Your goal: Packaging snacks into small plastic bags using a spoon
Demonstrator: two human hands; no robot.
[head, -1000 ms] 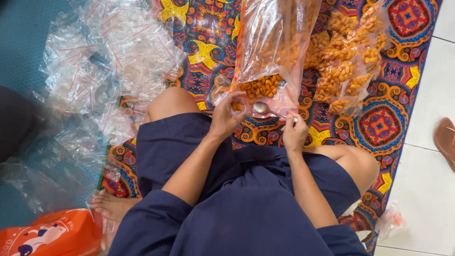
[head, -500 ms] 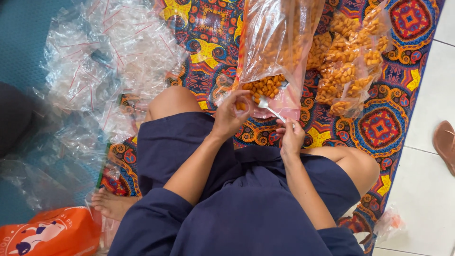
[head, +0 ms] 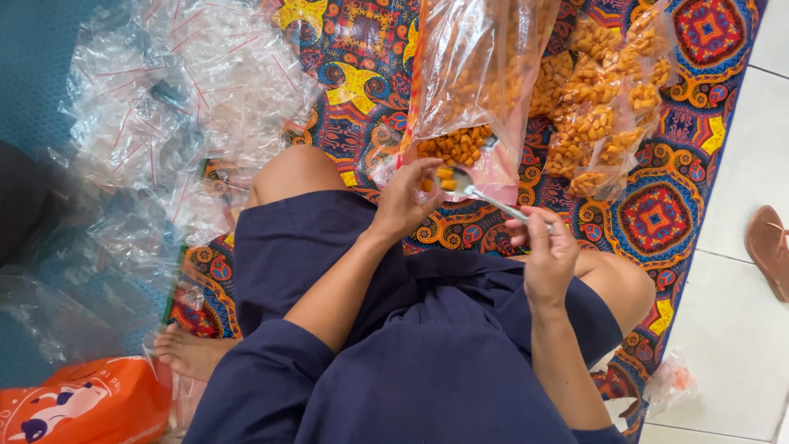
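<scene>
I sit cross-legged on a patterned mat (head: 657,222). My right hand (head: 546,251) grips a metal spoon (head: 485,197) whose bowl carries a few orange snack pieces. My left hand (head: 407,197) is closed on a small clear plastic bag right at the spoon's bowl. Just beyond both hands stands a big clear bag of orange snacks (head: 472,90), its lower part holding loose pieces.
Several filled small snack packets (head: 608,107) lie to the right of the big bag. A heap of empty clear bags with red strips (head: 173,107) covers the left. An orange bag (head: 82,403) lies bottom left. A sandal (head: 768,251) rests on white tiles at right.
My right hand drew back and lifted the spoon out of the big bag, now loaded with snack pieces. My left hand stayed at the bag's base.
</scene>
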